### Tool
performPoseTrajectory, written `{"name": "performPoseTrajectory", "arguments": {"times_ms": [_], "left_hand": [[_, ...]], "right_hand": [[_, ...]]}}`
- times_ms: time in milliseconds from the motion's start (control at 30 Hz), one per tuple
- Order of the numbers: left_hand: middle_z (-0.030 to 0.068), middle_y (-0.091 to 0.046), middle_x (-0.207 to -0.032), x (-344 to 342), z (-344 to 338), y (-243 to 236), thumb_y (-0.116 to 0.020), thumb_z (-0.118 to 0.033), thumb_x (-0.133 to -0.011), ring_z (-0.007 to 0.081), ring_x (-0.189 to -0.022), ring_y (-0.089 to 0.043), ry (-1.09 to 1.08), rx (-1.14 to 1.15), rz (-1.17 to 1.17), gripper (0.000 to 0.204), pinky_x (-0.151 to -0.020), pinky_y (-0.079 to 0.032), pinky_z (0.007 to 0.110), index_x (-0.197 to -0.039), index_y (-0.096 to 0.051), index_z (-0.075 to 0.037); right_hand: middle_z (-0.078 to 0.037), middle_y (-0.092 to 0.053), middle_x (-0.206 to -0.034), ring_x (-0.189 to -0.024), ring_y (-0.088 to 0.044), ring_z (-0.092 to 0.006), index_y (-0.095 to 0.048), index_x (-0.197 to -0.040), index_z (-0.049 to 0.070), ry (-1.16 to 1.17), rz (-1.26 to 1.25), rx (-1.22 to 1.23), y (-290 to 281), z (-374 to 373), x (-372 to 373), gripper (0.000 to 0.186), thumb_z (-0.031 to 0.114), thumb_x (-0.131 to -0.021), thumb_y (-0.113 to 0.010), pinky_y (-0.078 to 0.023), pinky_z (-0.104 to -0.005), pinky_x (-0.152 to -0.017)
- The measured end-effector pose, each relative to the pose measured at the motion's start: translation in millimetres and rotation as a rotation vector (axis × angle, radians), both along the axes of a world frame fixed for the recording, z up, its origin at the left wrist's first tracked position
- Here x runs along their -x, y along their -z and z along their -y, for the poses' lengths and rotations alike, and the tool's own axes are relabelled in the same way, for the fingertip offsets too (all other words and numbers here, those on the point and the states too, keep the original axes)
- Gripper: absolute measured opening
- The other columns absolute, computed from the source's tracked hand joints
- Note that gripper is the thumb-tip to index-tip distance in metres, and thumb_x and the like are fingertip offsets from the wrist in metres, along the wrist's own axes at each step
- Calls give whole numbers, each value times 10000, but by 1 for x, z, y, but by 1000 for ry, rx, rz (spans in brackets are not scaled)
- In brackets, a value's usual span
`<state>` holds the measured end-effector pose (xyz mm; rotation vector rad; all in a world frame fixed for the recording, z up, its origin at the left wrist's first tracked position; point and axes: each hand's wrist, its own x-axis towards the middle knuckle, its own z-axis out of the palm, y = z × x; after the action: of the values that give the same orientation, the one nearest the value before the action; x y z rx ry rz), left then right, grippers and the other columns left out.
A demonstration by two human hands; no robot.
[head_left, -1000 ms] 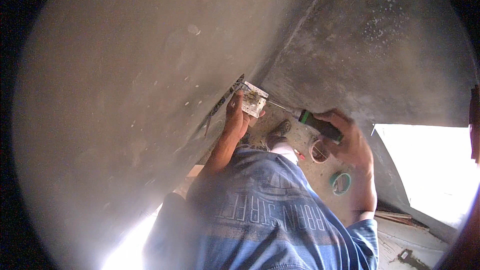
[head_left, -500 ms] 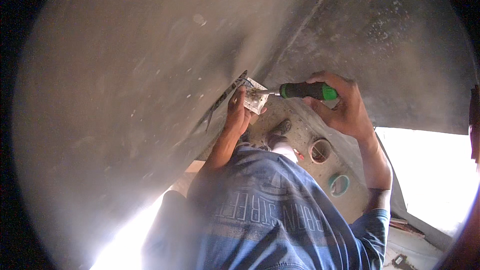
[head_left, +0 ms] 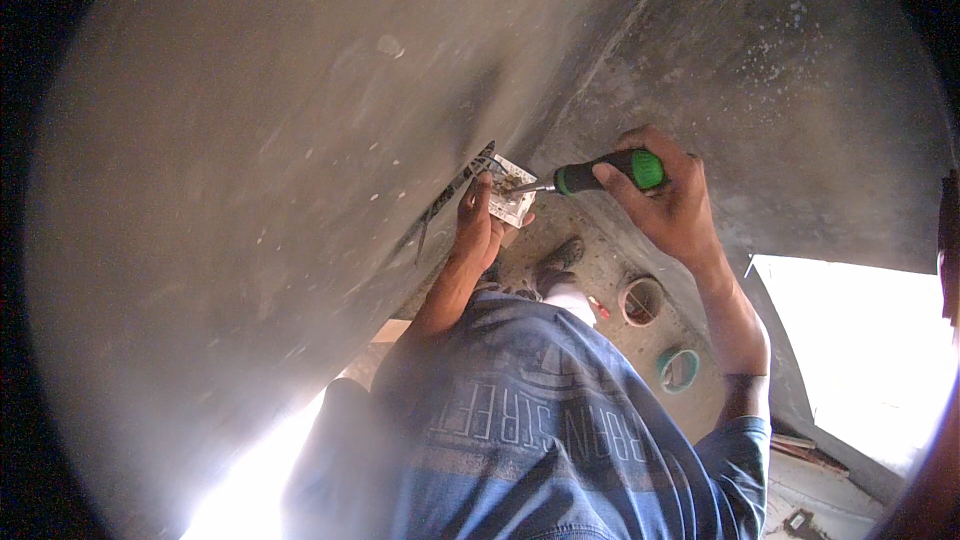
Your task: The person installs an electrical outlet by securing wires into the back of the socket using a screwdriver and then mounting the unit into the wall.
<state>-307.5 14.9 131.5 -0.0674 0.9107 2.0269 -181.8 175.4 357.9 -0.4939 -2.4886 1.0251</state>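
My left hand [head_left: 474, 230] is closed on the edge of a small white square electrical fitting [head_left: 517, 206], thumb on its near face, beside a dark slit [head_left: 455, 187] in the grey wall. Wires and brownish metal parts show in the face of the fitting. A screwdriver [head_left: 585, 176] with a black and green handle is gripped in my right hand [head_left: 678, 208], thumb and fingers round the handle. Its shaft slants down to the left, the tip at the middle of the fitting. Which screw it meets is too small to tell.
Grey walls meet in a corner [head_left: 610, 45] ahead. On the floor below lie a pinkish round container or coil [head_left: 641, 301], a teal coil [head_left: 678, 370] and a small red object [head_left: 599, 307], near my shoe [head_left: 566, 254]. A bright opening [head_left: 860, 340] is at the right.
My right hand has turned and shifted slightly left, so the screwdriver's handle end is raised and its shaft now slopes more steeply. The left hand and the fitting stay almost still.
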Motion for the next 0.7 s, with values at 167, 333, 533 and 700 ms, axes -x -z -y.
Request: {"name": "performPoseTrajectory", "arguments": {"times_ms": [167, 333, 533, 700], "left_hand": [[166, -624, -1191, 2, 2, 11, -526, -373, -999, 328, -1001, -673, 14, -24, 19, 435, -762, -616, 490, -1286, -466, -51], [162, -589, -1214, 2, 2, 7, -556, -369, -989, 307, -1036, -650, 25, -45, 28, 477, -793, -614, 506, -1310, -427, -40], [156, -600, -1199, 2, 2, 8, -578, -380, -975, 303, -1042, -649, 13, -45, 34, 482, -805, -609, 510, -1296, -438, -50], [158, -599, -1203, 2, 2, 9, -571, -372, -980, 312, -1055, -646, 21, -71, 48, 465, -810, -606, 523, -1290, -440, -51]], "right_hand": [[-145, -670, -824, -705, -660, -197, -650, -953, 8, 16, 13, 3, 1, 3, 2, 268, 217, -832, -765, -516, -334, -667], [-142, -662, -791, -678, -662, -217, -643, -934, 17, 24, 41, 11, 3, 0, 1, 242, 206, -836, -757, -508, -338, -642], [-142, -651, -782, -677, -658, -233, -636, -931, 19, -9, 0, -18, 4, -1, 4, 237, 202, -837, -754, -503, -336, -639], [-146, -656, -790, -678, -657, -230, -638, -931, 20, 16, 21, -22, 1, 0, 5, 232, 201, -840, -750, -505, -337, -644]]}}
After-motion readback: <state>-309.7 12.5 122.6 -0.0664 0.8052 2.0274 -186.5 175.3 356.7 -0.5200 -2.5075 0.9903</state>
